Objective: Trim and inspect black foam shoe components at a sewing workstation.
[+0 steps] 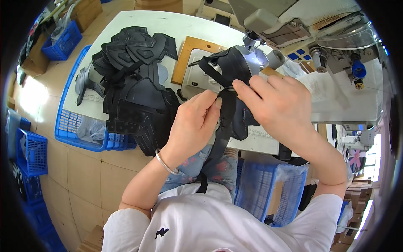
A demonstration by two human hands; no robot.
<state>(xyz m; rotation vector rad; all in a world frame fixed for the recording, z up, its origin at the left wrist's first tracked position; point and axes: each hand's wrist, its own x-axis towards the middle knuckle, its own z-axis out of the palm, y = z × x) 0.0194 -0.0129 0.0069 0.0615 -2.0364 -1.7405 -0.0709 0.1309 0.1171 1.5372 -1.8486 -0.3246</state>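
Currently | left hand (pixel 194 122) pinches black strap (pixel 226 122) | right hand (pixel 273 103) likewise, apparently | black pad (pixel 235 63) at sewing machine (pixel 294 25)

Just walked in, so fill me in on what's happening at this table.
A person at a sewing machine holds a black strap between both hands: the left hand and right hand pinch it close together, in front of a black padded piece under the machine head. A pile of similar black pieces lies to the left.
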